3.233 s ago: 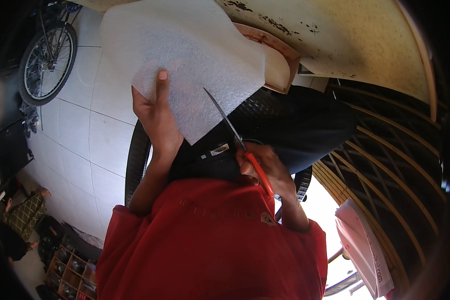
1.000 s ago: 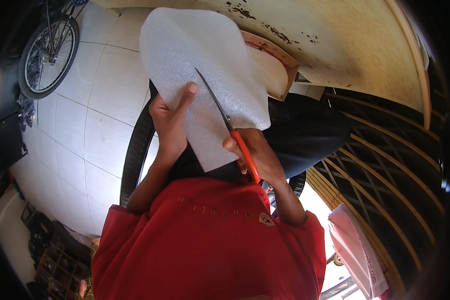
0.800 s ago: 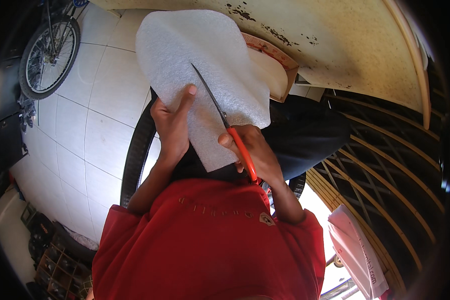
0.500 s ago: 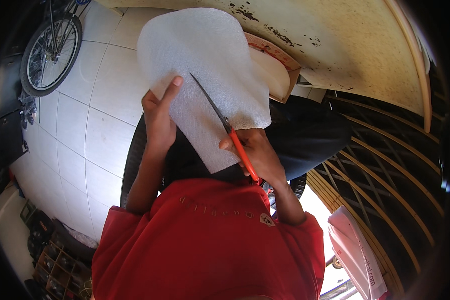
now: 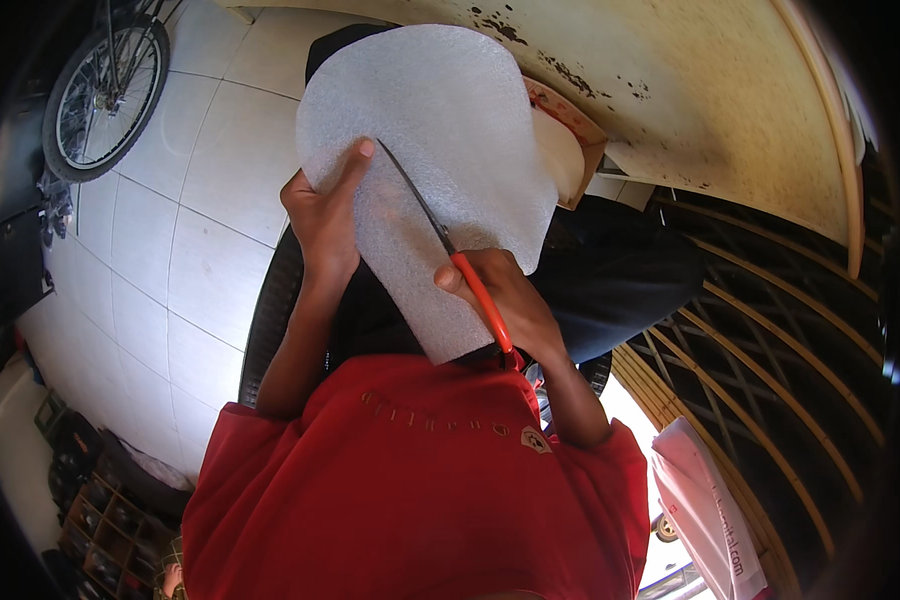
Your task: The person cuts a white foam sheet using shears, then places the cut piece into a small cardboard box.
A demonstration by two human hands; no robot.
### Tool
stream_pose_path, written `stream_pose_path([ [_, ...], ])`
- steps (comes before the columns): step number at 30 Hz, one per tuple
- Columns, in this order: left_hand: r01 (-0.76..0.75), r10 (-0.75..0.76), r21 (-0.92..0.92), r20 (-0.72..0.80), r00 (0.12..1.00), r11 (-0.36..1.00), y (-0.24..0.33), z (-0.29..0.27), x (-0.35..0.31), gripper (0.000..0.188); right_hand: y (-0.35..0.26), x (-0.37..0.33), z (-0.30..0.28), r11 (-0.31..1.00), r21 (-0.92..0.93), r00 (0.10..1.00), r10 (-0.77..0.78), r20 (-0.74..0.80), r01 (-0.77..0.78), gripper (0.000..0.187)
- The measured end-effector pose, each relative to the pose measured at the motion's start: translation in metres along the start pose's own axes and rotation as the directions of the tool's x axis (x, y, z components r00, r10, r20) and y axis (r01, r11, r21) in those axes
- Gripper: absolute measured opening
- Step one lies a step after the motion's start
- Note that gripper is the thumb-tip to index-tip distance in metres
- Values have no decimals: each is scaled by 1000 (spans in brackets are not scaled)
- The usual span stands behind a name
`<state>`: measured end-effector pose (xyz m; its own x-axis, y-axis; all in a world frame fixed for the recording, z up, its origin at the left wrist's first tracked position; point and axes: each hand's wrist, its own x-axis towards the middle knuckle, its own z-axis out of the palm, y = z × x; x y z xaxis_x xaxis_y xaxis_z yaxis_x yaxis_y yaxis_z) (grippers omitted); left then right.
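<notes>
A sheet of white packing foam (image 5: 430, 110), rounded at its far end and straight-edged at its near end, spreads over my lap. My left hand (image 5: 325, 215) pinches its left edge, thumb on top and fingers underneath. My right hand (image 5: 505, 290) is closed on scissors (image 5: 478, 290) with orange-red handles. One long dark blade lies over the foam, its tip close to my left thumb. The other blade is hidden, and I cannot tell how far apart the blades are.
A cardboard box (image 5: 588, 160) with white foam inside stands beyond the sheet, by a stained cream panel (image 5: 690, 110). A bicycle wheel (image 5: 105, 100) is at the far left on the tiled floor (image 5: 220, 250). Folding metal lattice (image 5: 770, 330) stands right, a pinkish-white bag (image 5: 705, 510) near it.
The foam sheet has shifted slightly to the right and towards me. My left thumb has come closer to the scissor tip, and the scissors have tilted a little.
</notes>
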<state>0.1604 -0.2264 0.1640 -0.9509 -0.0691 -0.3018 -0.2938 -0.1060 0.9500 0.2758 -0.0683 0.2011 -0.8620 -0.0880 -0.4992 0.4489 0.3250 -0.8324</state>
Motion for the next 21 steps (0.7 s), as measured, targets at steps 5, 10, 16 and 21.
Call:
stream_pose_path([
  [5, -16, 16, 12, 47, 999, 1000, -1, -7, 5, 36, -9, 4, 3, 996, 38, 997, 76, -10, -75, 74],
  [10, 0, -3, 49, 61, 998, 999, -1, -8, 5, 35, 0, 7, 9, 992, 90, 996, 93, -17, -91, 69],
  [16, 5, -5, -4, 55, 998, 1000, 0, -9, -5, 26, -13, 22, 11, 992, -31, 992, 122, 14, -122, 76],
  [21, 45, -45, 2, 105, 993, 999, 1, -24, -2, 30, -10, 33, 18, 1000, -21, 999, 11, -34, -11, 74],
])
